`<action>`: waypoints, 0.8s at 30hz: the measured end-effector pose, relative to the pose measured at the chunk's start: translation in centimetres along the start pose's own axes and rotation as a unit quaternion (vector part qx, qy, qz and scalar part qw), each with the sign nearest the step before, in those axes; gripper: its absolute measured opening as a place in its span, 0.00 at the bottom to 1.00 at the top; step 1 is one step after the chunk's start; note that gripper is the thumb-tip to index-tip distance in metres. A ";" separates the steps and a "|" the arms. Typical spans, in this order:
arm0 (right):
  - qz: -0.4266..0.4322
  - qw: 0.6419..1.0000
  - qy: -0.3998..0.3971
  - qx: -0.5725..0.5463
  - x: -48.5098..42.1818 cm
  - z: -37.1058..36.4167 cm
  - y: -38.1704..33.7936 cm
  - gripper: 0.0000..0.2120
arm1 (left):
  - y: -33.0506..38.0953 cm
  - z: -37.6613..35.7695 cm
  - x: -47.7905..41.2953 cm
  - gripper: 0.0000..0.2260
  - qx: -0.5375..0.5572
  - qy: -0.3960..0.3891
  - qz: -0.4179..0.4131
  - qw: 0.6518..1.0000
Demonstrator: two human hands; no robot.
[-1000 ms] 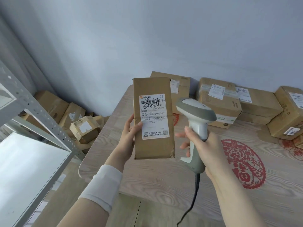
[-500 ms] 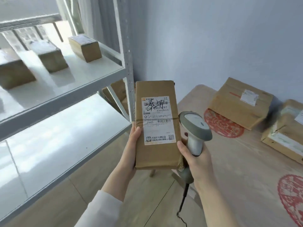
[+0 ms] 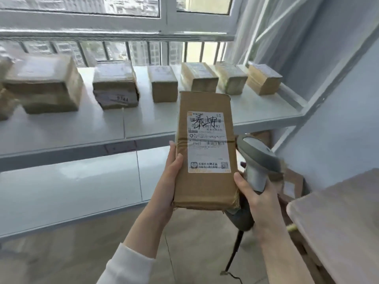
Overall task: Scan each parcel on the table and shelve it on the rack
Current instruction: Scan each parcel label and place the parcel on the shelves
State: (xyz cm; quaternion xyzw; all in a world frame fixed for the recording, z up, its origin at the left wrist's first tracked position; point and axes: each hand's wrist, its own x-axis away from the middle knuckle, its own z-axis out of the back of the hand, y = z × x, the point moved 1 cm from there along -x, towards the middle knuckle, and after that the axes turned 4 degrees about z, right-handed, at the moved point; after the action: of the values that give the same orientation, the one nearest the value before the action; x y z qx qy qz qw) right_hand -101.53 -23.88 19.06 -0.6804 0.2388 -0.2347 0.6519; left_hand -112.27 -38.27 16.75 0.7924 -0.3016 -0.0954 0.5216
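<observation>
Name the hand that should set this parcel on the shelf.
Left. The left hand grips the parcel, with the shelf ahead and leftward; the right hand is wrapped round the scanner.

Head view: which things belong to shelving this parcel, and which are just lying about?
In the job: parcel in left hand; scanner in right hand; rack shelf.
Lying about: shelved boxes; window; box on the floor.

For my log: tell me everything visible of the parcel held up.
The parcel is an oblong brown cardboard box, held upright before the rack. Its front bears a white label with barcodes and handwriting; a crease crosses it. The left hand grips its left edge; the right hand, holding the scanner, presses a thumb on its right edge.
</observation>
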 end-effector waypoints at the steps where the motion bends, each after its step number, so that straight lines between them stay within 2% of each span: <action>1: -0.005 1.000 -0.019 -0.006 -0.2 -1.8 -0.4 0.19 | 1.0 1.4 0.2 0.32 0.007 0.014 -0.009 1.000; 5: -0.004 0.995 -0.095 -0.023 -1.1 -8.8 -1.0 0.27 | 4.5 7.0 1.7 0.31 0.024 0.075 -0.051 0.996; 12: -0.027 0.973 -0.227 -0.025 0.0 -20.9 -1.2 0.26 | 9.4 16.8 6.5 0.32 0.043 0.180 -0.099 0.978; 16: -0.029 0.966 -0.255 -0.021 2.4 -27.8 -1.5 0.30 | 11.8 22.9 9.7 0.30 0.059 0.211 -0.112 0.969; 24: -0.023 0.959 -0.282 -0.019 10.5 -42.1 -1.6 0.30 | 17.2 36.7 17.4 0.33 0.071 0.215 -0.125 0.966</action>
State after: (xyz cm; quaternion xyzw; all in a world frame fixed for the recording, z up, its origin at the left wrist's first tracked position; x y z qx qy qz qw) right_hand -119.86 -63.07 22.39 -0.7367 0.0339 -0.0434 0.6740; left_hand -121.92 -81.25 18.77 0.8609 -0.0869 0.0342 0.5001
